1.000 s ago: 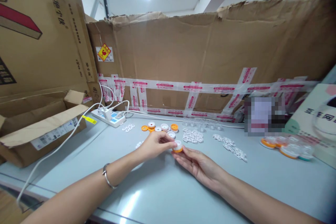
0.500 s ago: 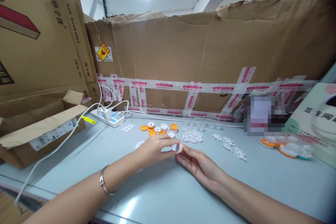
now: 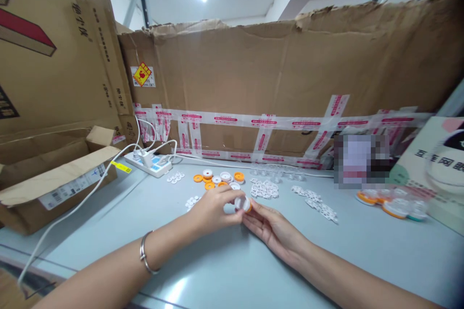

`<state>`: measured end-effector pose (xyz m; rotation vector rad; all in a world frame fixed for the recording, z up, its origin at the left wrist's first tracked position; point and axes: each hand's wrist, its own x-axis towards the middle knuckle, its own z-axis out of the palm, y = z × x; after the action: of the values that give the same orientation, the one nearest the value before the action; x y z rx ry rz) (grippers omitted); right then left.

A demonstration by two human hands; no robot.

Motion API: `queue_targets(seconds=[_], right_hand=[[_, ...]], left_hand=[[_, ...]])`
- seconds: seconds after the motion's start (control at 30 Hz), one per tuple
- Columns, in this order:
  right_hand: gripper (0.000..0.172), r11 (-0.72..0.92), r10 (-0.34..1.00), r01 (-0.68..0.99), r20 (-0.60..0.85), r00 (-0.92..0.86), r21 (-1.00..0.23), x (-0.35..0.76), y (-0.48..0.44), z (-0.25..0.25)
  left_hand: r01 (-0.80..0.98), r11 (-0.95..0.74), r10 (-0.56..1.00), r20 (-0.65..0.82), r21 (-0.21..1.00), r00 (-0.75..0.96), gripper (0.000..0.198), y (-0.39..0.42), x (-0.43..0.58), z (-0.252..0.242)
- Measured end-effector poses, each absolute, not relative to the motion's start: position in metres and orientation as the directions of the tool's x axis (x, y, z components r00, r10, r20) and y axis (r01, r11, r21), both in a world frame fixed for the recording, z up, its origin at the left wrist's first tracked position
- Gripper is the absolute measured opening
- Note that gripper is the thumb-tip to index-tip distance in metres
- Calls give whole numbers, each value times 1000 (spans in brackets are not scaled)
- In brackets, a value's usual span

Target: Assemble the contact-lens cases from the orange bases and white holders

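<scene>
Between my two hands, above the table, is a small round white and orange plastic cap (image 3: 242, 203), tilted with its white side toward my left. My left hand (image 3: 216, 206) pinches its white side with thumb and fingers. From the right, my right hand (image 3: 270, 227) grips the orange rim with thumb and fingertips. Beyond my hands lie several loose orange rings (image 3: 209, 186) and white round caps (image 3: 225, 176). A small group of white discs (image 3: 192, 202) is partly covered by my left hand.
White perforated pieces (image 3: 264, 188) lie in a heap, with more white pieces (image 3: 322, 206) to the right. Clear domed parts (image 3: 277, 172) stand behind. Domed assemblies (image 3: 397, 205) sit far right. A power strip (image 3: 152, 163), cable and open carton (image 3: 61, 188) are on the left.
My left hand's thumb and fingers have shifted on the cap, and more of its white side faces the camera. My right hand keeps its hold. The view has moved slightly.
</scene>
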<state>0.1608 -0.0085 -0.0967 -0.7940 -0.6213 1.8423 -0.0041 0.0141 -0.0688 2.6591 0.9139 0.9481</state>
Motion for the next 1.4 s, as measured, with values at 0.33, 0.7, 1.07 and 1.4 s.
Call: queue_targets(seconds=[0.33,0.7,1.07,1.4], right_hand=[[9,-431,900,-606,-368,-234,-668,166,-3,-91],[12,-421,907,-514,-335,-255,-748,165,-5,-93],[12,-418,902,-586,-242,-357,-694,162,-7,-99],[15,-392,913,-484,-263,-313,-782,161,-11,-98]], left_hand=[[663,-687,723,188,297,665,18,18,-25,-50],[670,-691,719,169,270,674,24,19,-25,-58],[540,-723,691,427,431,584,7,12,-5,-70],[450,-350,893,147,822,425,16,22,0,-75]])
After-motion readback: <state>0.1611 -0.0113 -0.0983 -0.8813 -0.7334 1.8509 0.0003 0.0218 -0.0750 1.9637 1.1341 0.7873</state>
